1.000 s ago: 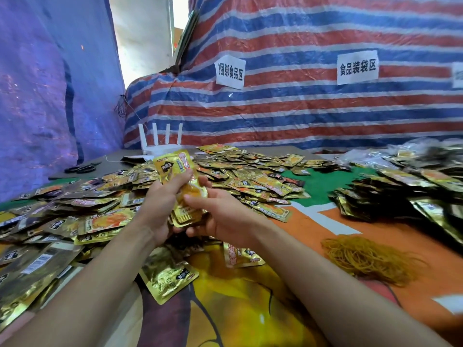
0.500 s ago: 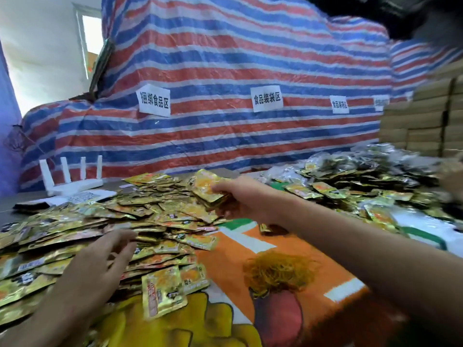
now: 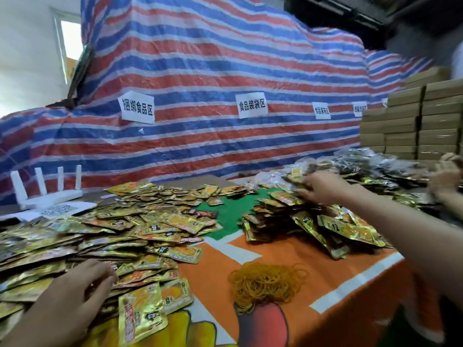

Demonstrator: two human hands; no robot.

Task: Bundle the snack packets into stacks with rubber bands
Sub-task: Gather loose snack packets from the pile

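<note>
Gold foil packets (image 3: 120,236): loose heap at the left, shiny, with orange picture and dark logo not readable; they lie flat, long axes in all directions.
Left hand (image 3: 75,291): palm down on the near edge of this heap, fingers relaxed, holding nothing.
Left sign (image 3: 137,108): white paper on striped tarp (image 3: 225,58), reads 捆绑食品区.
Middle sign (image 3: 251,105): reads 食品装袋区.
Rubber bands (image 3: 265,284): yellow tangle on orange cloth (image 3: 213,284), between both heaps.
Right heap (image 3: 313,221): same packets in thick stacks, leaning.
Right hand (image 3: 323,187): on top of right heap; blurred, grip cannot be told.
</note>
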